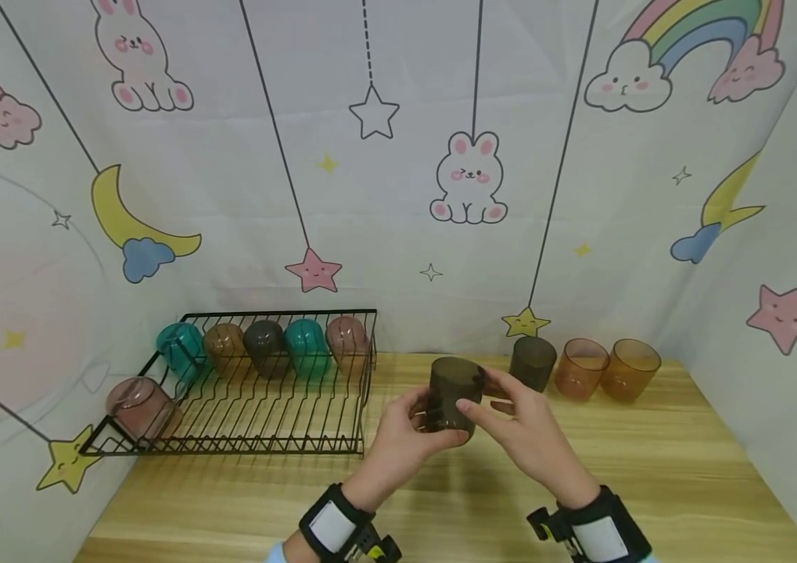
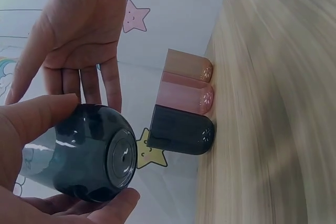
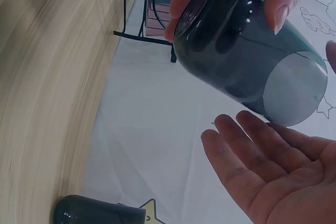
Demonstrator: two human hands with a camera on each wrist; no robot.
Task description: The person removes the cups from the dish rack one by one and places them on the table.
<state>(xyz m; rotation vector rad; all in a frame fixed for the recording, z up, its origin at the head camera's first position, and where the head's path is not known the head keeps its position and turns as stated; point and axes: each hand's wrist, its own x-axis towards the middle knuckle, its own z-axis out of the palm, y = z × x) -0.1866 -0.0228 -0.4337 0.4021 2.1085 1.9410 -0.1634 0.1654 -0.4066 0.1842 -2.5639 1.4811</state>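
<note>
A dark grey see-through cup (image 1: pixel 453 395) is held up over the table, its mouth upward in the head view. My left hand (image 1: pixel 401 442) grips it around the lower side, with thumb and fingers on opposite sides, as the left wrist view of the cup (image 2: pixel 86 153) also shows. Beside the cup is my right hand (image 1: pixel 535 430), fingers extended and spread. In the right wrist view, the fingers of the right hand (image 3: pixel 268 166) lie close to the rim end of the cup (image 3: pixel 226 40), not wrapped around it.
On the left stands a black wire rack (image 1: pixel 264 450) with several tinted cups leaning in it, among them a pink cup (image 1: pixel 141 407) at its left end. Along the back right stand a dark grey cup (image 1: pixel 533 366), a pink cup (image 1: pixel 581 374) and an amber cup (image 1: pixel 630 374) on the wooden table (image 1: pixel 694 485).
</note>
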